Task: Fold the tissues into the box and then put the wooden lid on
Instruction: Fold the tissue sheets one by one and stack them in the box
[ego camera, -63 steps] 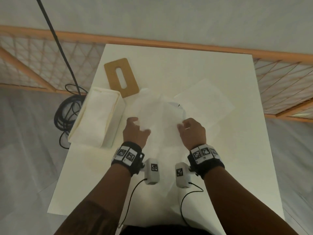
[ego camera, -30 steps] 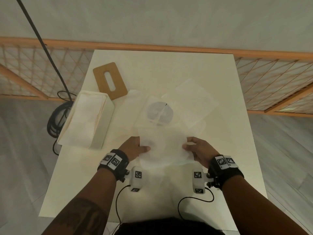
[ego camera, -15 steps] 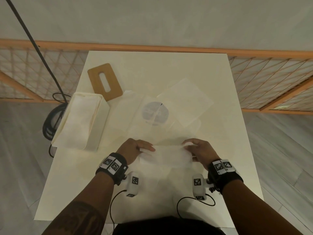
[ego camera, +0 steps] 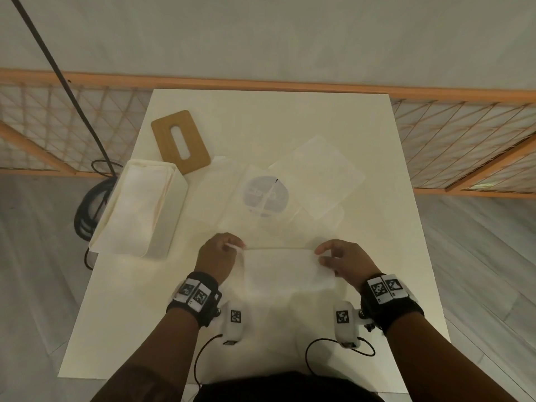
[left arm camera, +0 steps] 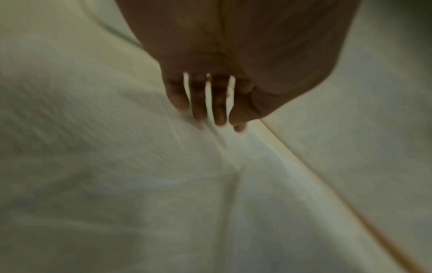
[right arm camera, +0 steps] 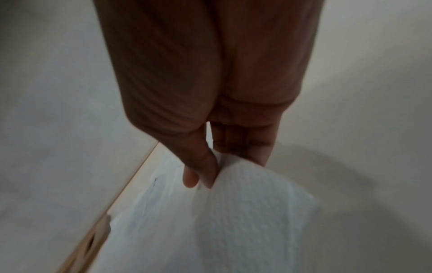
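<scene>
A white tissue (ego camera: pixel 280 269), folded into a wide strip, lies on the white table (ego camera: pixel 377 285) near its front between my hands. My left hand (ego camera: pixel 224 250) pinches its left corner; the left wrist view is blurred and shows my fingers (left arm camera: pixel 219 114) down on the tissue (left arm camera: pixel 140 166). My right hand (ego camera: pixel 327 256) pinches the right corner, thumb against fingers (right arm camera: pixel 203 177) on the tissue (right arm camera: pixel 245 212). The cream box (ego camera: pixel 162 236) stands at the left with tissues inside. Behind it lies the wooden lid (ego camera: pixel 165 132) with a slot, flat on the table.
More unfolded tissues (ego camera: pixel 317 177) lie spread over the middle of the table, one covering a dark round mark (ego camera: pixel 265 194). A black cable (ego camera: pixel 87 204) coils on the floor left of the box. An orange railing (ego camera: pixel 464 97) runs behind the table.
Both hands drew the tissue from the middle of the table toward me and folded it over; it went from a raised sheet to a flat, narrow strip between my hands.
</scene>
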Action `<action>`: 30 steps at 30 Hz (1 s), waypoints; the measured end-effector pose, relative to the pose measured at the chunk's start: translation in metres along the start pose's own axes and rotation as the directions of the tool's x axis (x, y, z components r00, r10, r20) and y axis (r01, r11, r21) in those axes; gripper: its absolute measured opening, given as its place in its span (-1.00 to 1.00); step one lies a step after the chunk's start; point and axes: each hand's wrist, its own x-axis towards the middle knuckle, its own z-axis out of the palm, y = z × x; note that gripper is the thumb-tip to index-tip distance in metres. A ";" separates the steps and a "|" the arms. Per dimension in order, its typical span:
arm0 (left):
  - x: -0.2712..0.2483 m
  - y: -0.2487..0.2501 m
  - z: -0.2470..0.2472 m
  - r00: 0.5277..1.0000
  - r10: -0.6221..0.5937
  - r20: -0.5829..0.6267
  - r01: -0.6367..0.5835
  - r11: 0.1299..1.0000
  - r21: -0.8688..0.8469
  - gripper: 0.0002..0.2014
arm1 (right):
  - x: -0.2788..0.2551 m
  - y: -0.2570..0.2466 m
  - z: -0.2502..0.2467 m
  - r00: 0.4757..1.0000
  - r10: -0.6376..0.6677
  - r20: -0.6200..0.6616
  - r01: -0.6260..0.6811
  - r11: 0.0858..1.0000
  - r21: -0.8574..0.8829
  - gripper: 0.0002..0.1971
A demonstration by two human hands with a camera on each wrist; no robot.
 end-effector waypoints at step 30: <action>0.021 0.045 -0.060 0.997 -0.078 0.023 0.076 0.993 0.090 0.00 | 0.037 -0.107 0.059 0.939 -0.333 0.089 0.342 0.932 -0.122 -0.76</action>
